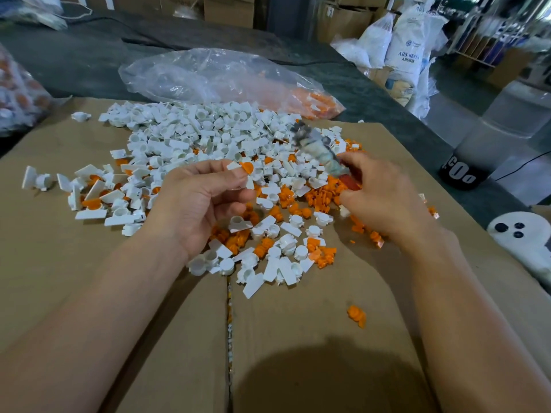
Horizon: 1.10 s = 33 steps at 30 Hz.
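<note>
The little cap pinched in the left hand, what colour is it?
Orange cap, pinched by the left hand against a white piece; head view.

At one o'clock the tool (319,149) in my right hand (384,201) is blurred, so I cannot make out its head, and its red grip disappears under the fingers. My left hand (196,201) covers most of the white and orange piece (242,167). At nine o'clock a bag (18,93) runs off the edge, as does a white object (524,236) at four o'clock
</note>
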### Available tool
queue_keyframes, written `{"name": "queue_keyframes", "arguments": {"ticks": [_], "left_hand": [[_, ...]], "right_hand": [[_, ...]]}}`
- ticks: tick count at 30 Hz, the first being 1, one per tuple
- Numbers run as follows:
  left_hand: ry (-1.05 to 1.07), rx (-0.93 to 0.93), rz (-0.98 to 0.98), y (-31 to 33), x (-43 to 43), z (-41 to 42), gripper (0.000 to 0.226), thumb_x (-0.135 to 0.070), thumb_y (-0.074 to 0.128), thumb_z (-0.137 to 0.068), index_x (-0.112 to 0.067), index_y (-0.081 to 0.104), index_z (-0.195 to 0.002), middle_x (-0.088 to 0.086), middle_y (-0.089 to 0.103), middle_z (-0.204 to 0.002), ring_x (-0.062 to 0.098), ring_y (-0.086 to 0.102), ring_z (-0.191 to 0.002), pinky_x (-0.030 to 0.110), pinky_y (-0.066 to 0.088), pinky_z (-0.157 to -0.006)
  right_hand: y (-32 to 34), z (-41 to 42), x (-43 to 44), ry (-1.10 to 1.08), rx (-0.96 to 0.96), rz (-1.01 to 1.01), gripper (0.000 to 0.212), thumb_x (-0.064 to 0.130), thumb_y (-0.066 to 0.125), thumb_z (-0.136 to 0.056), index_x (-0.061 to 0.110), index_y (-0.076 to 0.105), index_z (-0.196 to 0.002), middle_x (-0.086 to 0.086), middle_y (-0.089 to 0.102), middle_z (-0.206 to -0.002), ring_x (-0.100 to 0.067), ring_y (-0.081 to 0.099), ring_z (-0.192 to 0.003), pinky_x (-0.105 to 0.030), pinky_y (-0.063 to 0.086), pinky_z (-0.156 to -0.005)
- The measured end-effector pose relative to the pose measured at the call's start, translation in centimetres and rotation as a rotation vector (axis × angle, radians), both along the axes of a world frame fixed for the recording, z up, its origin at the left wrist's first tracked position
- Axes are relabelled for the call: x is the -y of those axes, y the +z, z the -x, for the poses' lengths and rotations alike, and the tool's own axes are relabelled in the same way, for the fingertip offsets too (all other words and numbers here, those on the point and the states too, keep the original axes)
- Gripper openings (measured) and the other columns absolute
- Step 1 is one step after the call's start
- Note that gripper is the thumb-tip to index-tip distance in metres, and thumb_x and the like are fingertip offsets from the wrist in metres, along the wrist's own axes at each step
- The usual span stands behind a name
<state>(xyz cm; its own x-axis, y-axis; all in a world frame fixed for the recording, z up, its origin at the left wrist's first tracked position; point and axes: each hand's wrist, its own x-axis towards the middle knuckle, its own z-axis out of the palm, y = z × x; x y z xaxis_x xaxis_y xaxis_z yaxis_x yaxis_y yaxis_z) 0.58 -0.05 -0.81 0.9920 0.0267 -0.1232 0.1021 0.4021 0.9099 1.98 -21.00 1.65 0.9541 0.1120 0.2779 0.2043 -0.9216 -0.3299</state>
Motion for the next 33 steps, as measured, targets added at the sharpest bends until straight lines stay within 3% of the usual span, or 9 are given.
{"name": "queue_keyframes", "arguments": {"ticks": [3, 8, 11, 15, 17, 19, 22, 29, 33], "left_hand": [[0.029, 0.000, 0.008, 0.0, 0.0, -0.1, 0.009, -0.009, 0.066, -0.065, -0.011, 0.059, -0.071, -0.002, 0.064, -0.055, 0.009, 0.060, -0.045, 0.014, 0.042, -0.037], [0.073, 0.010, 0.011, -0.2, 0.1, -0.2, 0.008, -0.007, 0.065, -0.073, -0.012, 0.059, -0.074, -0.004, 0.063, -0.054, 0.007, 0.053, -0.039, 0.014, 0.039, -0.036], [0.108, 0.026, 0.017, -0.2, 0.1, -0.2, 0.010, -0.006, 0.065, -0.077, -0.013, 0.060, -0.073, -0.004, 0.062, -0.053, 0.005, 0.049, -0.038, 0.013, 0.037, -0.036], [0.152, 0.077, 0.023, -0.3, 0.4, -0.1, 0.016, -0.003, 0.064, -0.080, -0.014, 0.061, -0.069, -0.004, 0.061, -0.053, 0.004, 0.044, -0.036, 0.012, 0.036, -0.036], [0.164, 0.096, 0.028, -0.2, 0.5, 0.0, 0.016, -0.001, 0.063, -0.081, -0.013, 0.061, -0.070, -0.005, 0.061, -0.052, 0.004, 0.043, -0.035, 0.012, 0.035, -0.037], [0.177, 0.118, 0.031, -0.2, 0.5, 0.0, 0.017, 0.000, 0.062, -0.081, -0.013, 0.060, -0.070, -0.005, 0.061, -0.051, 0.003, 0.042, -0.035, 0.012, 0.034, -0.037], [0.191, 0.148, 0.024, -0.3, 0.5, -0.1, 0.018, 0.000, 0.062, -0.081, -0.013, 0.061, -0.068, -0.004, 0.061, -0.053, 0.004, 0.041, -0.035, 0.013, 0.034, -0.037], [0.198, 0.179, -0.003, -0.4, 0.6, -0.2, 0.020, 0.000, 0.063, -0.081, -0.015, 0.061, -0.067, -0.008, 0.056, -0.047, 0.004, 0.040, -0.034, 0.012, 0.033, -0.037], [0.192, 0.197, -0.014, -0.4, 0.6, -0.1, 0.018, -0.001, 0.063, -0.080, -0.014, 0.061, -0.067, -0.008, 0.056, -0.048, 0.004, 0.041, -0.035, 0.012, 0.033, -0.036]], "right_hand": [[0.0, 0.3, -0.6, 0.065, 0.084, -0.036, 0.026, 0.000, 0.053, -0.081, 0.003, 0.060, -0.106, -0.004, 0.055, -0.081, -0.013, 0.042, -0.070, -0.025, 0.025, -0.057], [-0.2, 0.6, -1.4, 0.183, 0.063, 0.000, 0.015, 0.019, 0.057, -0.088, 0.012, 0.058, -0.102, 0.008, 0.048, -0.078, -0.009, 0.039, -0.068, -0.021, 0.026, -0.060], [-0.2, 1.0, -2.1, 0.256, 0.016, -0.020, 0.005, 0.024, 0.055, -0.089, 0.021, 0.051, -0.090, 0.016, 0.043, -0.069, -0.002, 0.041, -0.063, -0.009, 0.030, -0.059], [-0.1, 1.6, -2.5, 0.330, -0.032, -0.041, 0.019, 0.028, 0.053, -0.090, 0.032, 0.036, -0.083, 0.019, 0.039, -0.070, 0.004, 0.041, -0.067, -0.004, 0.029, -0.064], [-0.1, 1.9, -2.7, 0.355, -0.052, -0.037, 0.017, 0.030, 0.052, -0.090, 0.033, 0.040, -0.078, 0.018, 0.039, -0.070, 0.005, 0.041, -0.068, -0.004, 0.028, -0.064], [-0.2, 1.9, -2.8, 0.353, -0.090, -0.027, 0.007, 0.032, 0.051, -0.090, 0.027, 0.054, -0.094, 0.014, 0.042, -0.078, 0.001, 0.041, -0.073, -0.003, 0.027, -0.065], [-0.2, 1.8, -2.8, 0.340, -0.108, 0.001, 0.033, 0.034, 0.049, -0.091, 0.017, 0.052, -0.119, 0.014, 0.041, -0.082, -0.006, 0.040, -0.078, 0.000, 0.025, -0.068], [-0.2, 2.0, -2.9, 0.362, -0.160, 0.020, 0.035, 0.038, 0.048, -0.091, 0.015, 0.051, -0.116, 0.011, 0.042, -0.083, -0.004, 0.038, -0.074, -0.001, 0.025, -0.069], [-0.1, 2.1, -2.9, 0.373, -0.181, 0.017, 0.019, 0.038, 0.048, -0.091, 0.024, 0.047, -0.104, 0.019, 0.037, -0.078, 0.004, 0.037, -0.071, 0.000, 0.026, -0.065]]}}
